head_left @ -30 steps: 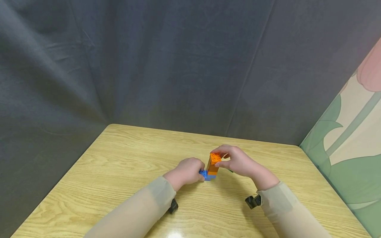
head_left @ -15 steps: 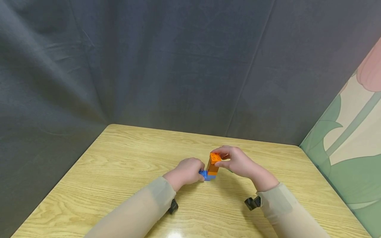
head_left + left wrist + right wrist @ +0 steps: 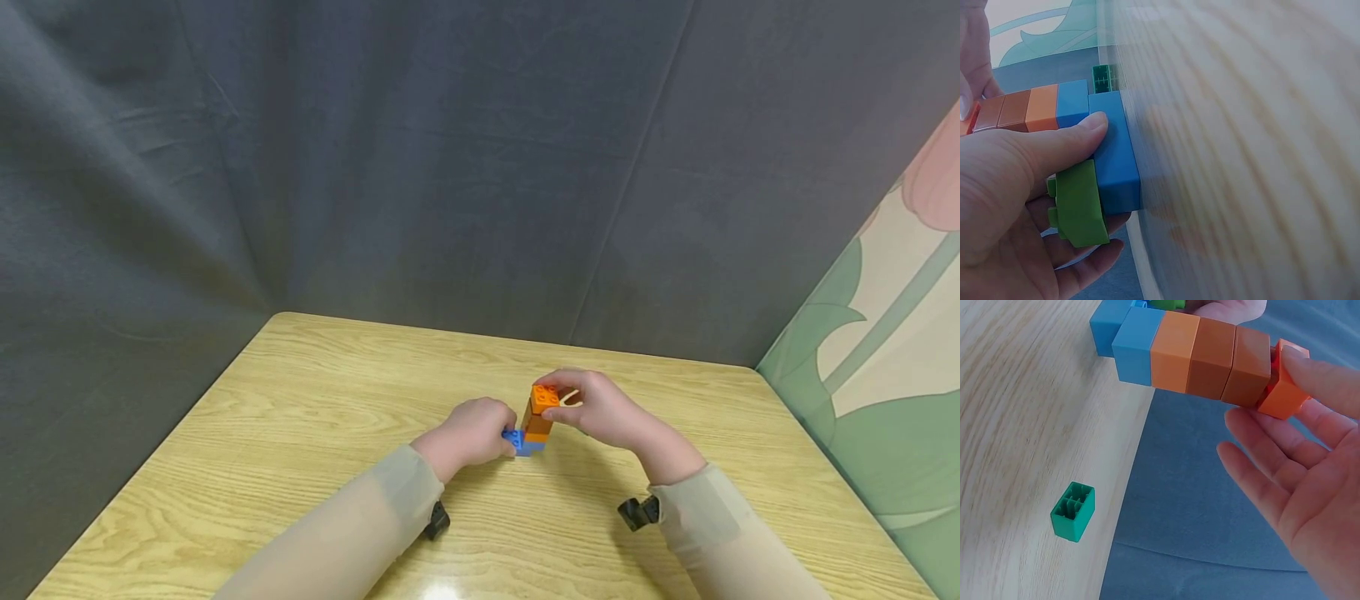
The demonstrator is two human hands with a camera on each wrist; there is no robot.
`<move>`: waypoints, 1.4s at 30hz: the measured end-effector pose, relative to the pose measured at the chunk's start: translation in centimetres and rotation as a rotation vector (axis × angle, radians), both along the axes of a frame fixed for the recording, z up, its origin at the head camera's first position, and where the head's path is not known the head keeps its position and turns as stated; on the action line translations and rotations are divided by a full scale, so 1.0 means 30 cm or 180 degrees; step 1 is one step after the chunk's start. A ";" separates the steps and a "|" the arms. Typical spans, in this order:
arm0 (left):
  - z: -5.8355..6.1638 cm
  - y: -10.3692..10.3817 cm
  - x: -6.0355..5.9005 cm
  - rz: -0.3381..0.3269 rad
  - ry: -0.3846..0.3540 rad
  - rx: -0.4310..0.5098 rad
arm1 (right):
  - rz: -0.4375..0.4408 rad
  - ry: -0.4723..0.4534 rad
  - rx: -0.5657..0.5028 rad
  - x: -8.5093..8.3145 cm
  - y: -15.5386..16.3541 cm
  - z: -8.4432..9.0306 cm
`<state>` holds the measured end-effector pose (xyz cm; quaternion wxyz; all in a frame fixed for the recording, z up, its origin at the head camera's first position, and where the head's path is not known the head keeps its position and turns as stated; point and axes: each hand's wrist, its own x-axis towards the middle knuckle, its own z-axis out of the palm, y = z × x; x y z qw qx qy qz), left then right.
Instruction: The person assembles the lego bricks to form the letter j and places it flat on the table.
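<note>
A tower of toy building bricks stands on the table between both hands. My left hand (image 3: pixel 471 429) grips its foot, with the thumb on the long blue brick (image 3: pixel 1116 156) and a light green brick (image 3: pixel 1079 206) beside the fingers. Above that come another blue brick (image 3: pixel 1138 347), an orange brick (image 3: pixel 1174 350) and two brown bricks (image 3: pixel 1211 359). My right hand (image 3: pixel 606 408) pinches the top orange brick (image 3: pixel 1285 387) between thumb and fingers. This top brick sits slightly tilted on the upper brown one, a narrow dark gap showing between them.
A dark green brick (image 3: pixel 1072 512) lies on its side on the wooden table (image 3: pixel 315 400), near the right hand. Behind the table hangs a dark grey curtain (image 3: pixel 450 167). A wall with a painted flower (image 3: pixel 885 350) borders the right side.
</note>
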<state>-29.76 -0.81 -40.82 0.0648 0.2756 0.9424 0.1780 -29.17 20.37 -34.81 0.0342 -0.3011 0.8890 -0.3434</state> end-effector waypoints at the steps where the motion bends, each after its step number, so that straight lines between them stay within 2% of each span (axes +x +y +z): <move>1: 0.001 0.000 0.000 -0.0002 0.0000 -0.0001 | 0.0000 -0.0010 0.0000 0.001 0.000 0.000; 15: -0.009 0.005 -0.003 0.0035 -0.0005 0.0020 | 0.0023 0.0110 0.0090 0.004 0.001 -0.007; 30: -0.009 0.002 0.000 0.0028 -0.0011 0.0007 | 0.0024 0.0104 0.0129 0.005 0.001 -0.014; 42: 0.015 0.002 0.012 0.0030 -0.0018 0.0028 | -0.0082 0.0078 0.0168 0.008 0.001 -0.012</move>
